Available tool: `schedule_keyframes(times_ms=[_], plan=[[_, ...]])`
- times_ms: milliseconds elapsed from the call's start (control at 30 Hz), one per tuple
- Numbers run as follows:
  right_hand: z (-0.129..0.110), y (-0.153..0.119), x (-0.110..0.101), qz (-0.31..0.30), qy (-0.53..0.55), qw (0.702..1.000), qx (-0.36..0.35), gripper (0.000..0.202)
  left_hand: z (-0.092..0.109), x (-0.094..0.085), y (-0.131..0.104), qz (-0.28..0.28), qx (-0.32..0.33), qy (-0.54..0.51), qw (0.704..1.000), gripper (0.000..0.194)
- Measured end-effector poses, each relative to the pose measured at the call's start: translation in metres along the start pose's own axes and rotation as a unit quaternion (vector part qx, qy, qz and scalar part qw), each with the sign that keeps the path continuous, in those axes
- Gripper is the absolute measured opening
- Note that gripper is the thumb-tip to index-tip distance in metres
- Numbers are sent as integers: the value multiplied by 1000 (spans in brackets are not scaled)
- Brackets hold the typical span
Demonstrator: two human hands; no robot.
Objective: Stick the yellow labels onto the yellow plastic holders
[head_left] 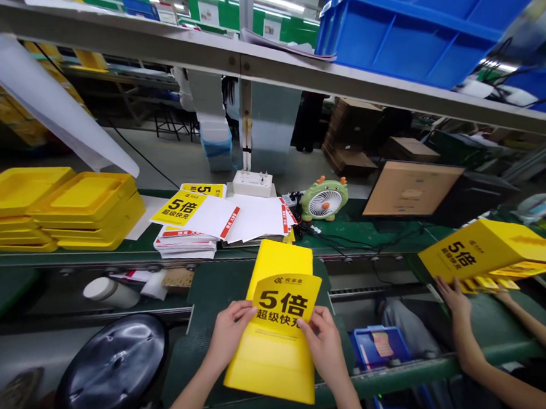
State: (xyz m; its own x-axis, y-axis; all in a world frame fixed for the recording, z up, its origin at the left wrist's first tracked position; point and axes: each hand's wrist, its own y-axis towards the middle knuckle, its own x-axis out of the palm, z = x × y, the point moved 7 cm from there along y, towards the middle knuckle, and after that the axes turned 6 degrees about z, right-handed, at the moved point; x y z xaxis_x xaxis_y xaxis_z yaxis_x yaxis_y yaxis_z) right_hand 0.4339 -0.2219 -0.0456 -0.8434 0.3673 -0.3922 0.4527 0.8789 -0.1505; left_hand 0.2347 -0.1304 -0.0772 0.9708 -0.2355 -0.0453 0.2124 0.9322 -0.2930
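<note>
The left hand (229, 326) and right hand (324, 337) pinch opposite edges of a yellow, black-printed sheet (282, 299) over a smooth yellow oblong case (284, 257) on the green bench (214, 296); likely light, bendy, best held edgewise.

From the yellow box (269, 377), a bare strip of green counter (220, 278) lies open at 10 o'clock, where a hand could pass until stacked yellow trays (88, 196) wall it off. At 11, piled sheets (217, 216) block the counter; at 1, a green fan (325, 203) stands beside loose cables (358, 240). A monitor (410, 188) closes the way between 1 and 2. At 2, a co-worker's yellow carton (487, 251) juts inward, with their hand (455, 300) at 3. Overhead at 12, a metal beam (171, 49) spans the counter.
</note>
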Motion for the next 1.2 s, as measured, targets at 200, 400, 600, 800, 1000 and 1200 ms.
schedule_keyframes(times_ms=[200,400,600,800,1000,1200], plan=[[17,15,4,-13,-10,999,35,46,14,-2,4,4,72,115,991,34],[16,8,4,-17,-65,998,6,49,33,-2,-7,15,162,326,931,39],[44,2,-5,19,-137,990,31,68,36,16,-50,108,229,420,871,67],[62,12,-34,140,-51,988,46,62,38,97,-78,-86,497,553,663,54],[46,-22,22,144,-176,966,-124,50,64,121,61,-95,384,589,704,49],[3,16,67,-73,-334,917,-207,51,86,94,151,57,304,611,728,53]])
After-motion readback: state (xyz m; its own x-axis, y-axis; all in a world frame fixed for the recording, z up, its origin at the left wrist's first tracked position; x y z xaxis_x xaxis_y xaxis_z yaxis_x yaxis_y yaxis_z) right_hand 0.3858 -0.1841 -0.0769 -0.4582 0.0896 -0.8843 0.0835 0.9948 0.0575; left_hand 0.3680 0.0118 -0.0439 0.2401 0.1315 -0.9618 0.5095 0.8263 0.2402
